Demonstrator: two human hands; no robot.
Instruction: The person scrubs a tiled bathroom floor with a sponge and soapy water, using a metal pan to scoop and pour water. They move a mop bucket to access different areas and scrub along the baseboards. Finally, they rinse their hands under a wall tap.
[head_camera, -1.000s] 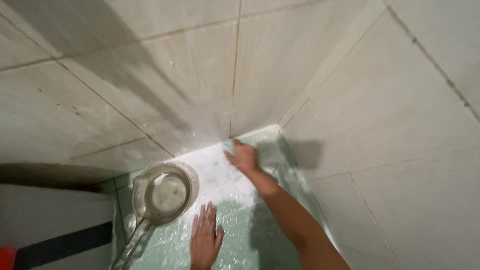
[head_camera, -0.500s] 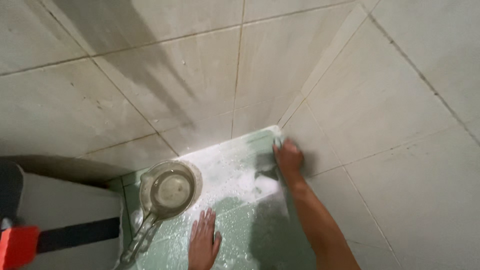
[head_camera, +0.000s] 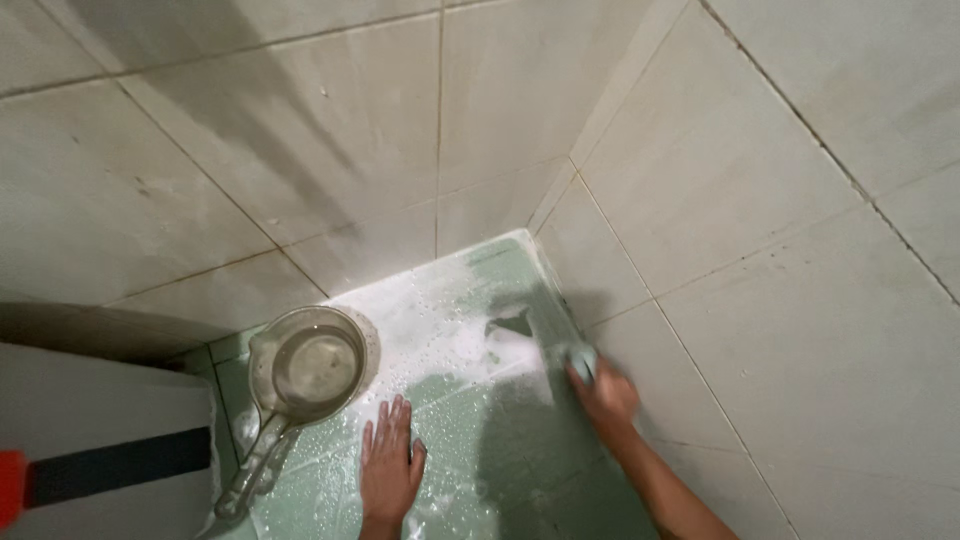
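A clear plastic ladle-shaped dipper (head_camera: 305, 368) is seen at the left, its long handle running down-left. Just right of it, the left hand (head_camera: 390, 470) is laid flat and open, holding nothing, on the wet green tiled floor (head_camera: 500, 440). Farther right, against the pale tiled wall (head_camera: 760, 250), a small pale scrubbing pad (head_camera: 583, 357) is gripped by the closed right hand (head_camera: 605, 395). White foam (head_camera: 440, 325) is spread toward the corner.
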